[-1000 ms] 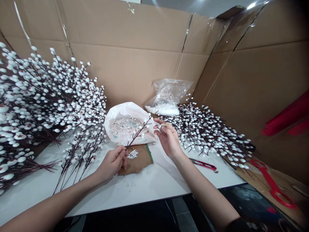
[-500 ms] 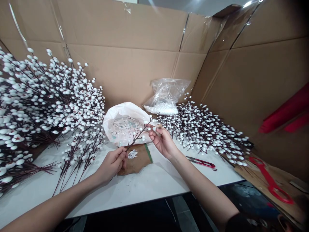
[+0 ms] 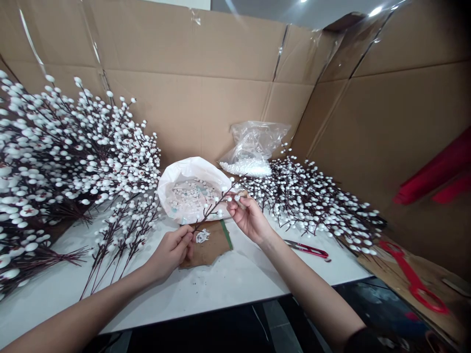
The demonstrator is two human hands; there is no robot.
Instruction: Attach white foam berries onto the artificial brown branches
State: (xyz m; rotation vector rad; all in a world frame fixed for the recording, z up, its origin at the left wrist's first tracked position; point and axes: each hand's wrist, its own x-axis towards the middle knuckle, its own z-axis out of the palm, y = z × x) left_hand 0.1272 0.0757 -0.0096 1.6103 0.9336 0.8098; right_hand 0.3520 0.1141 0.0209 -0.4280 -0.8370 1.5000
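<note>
My left hand (image 3: 175,249) is closed around the lower stem of a dark brown artificial berry branch (image 3: 210,212), which slants up to the right with a few white berries on its twigs. At the branch's upper end, my right hand (image 3: 248,215) pinches a white berry (image 3: 230,198) with thumb and fingers; the exact contact is partly hidden. Below the branch lies a piece of brown cardboard (image 3: 209,252) with a white glue-like patch (image 3: 202,236). Just behind it, an open white plastic bag (image 3: 176,171) holds many loose white berries.
Finished-looking white berry stems (image 3: 91,142) are piled at left, a smaller bunch (image 3: 125,230) before them. More berry branches (image 3: 312,201) lie at right, beside a clear bag (image 3: 253,157) of white beads. Red thread snips (image 3: 307,248) and red scissors (image 3: 412,277) lie rightward. Cardboard walls (image 3: 184,108) enclose the table.
Both hands stay almost in place, still on the branch. The right fingertips have shifted slightly around the berry at its upper end. The whole view has moved down a little.
</note>
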